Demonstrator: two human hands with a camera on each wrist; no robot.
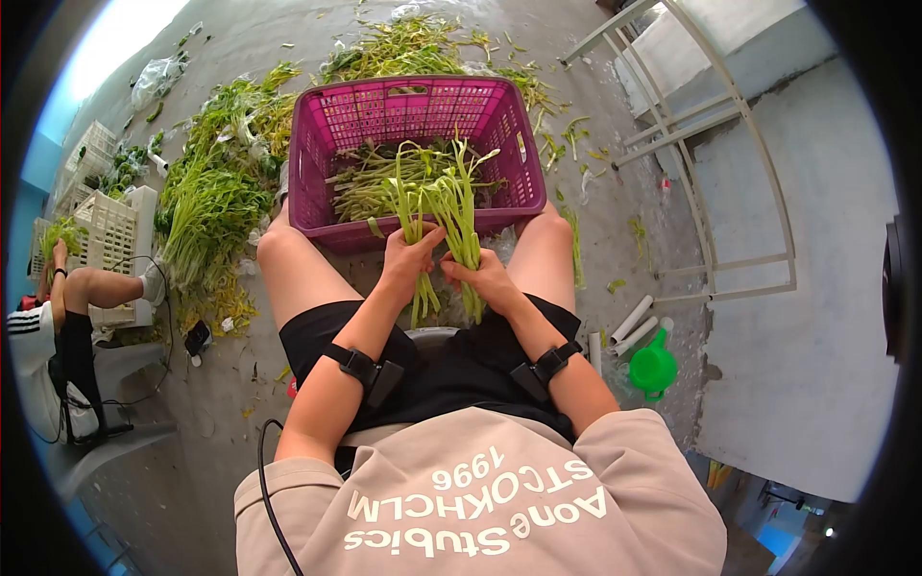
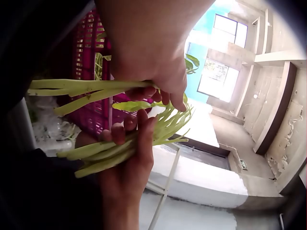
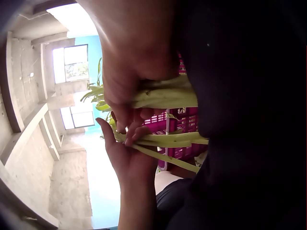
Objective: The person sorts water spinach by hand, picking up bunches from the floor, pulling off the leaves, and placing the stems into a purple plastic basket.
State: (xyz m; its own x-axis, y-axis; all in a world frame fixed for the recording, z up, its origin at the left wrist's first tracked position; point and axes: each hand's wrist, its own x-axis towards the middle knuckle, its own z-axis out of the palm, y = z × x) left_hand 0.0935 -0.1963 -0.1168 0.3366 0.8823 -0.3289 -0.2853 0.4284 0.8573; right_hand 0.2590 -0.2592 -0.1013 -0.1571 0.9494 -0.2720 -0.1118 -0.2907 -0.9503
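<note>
Between the knees, my left hand [image 1: 411, 253] grips a small bunch of pale green vegetable stalks [image 1: 424, 293], whose lower ends hang beneath it. Close beside it, my right hand [image 1: 490, 279] holds a thicker bunch of the same stalks [image 1: 459, 213], leafy tips pointing up and away. Fingers of the two hands nearly meet in the left wrist view, with cut stalk ends [image 2: 72, 86] sticking out towards the body. Just beyond the hands stands a purple plastic crate [image 1: 317, 206] with more green stalks [image 1: 360, 187] lying inside.
Heaps of leafy greens [image 1: 206, 211] cover the floor left of the crate, and yellowed trimmings [image 1: 403, 48] lie behind it. A metal frame [image 1: 783, 211] leans at the right, near a green plastic container [image 1: 653, 367]. Another person [image 1: 58, 336] sits at the far left beside white crates [image 1: 101, 230].
</note>
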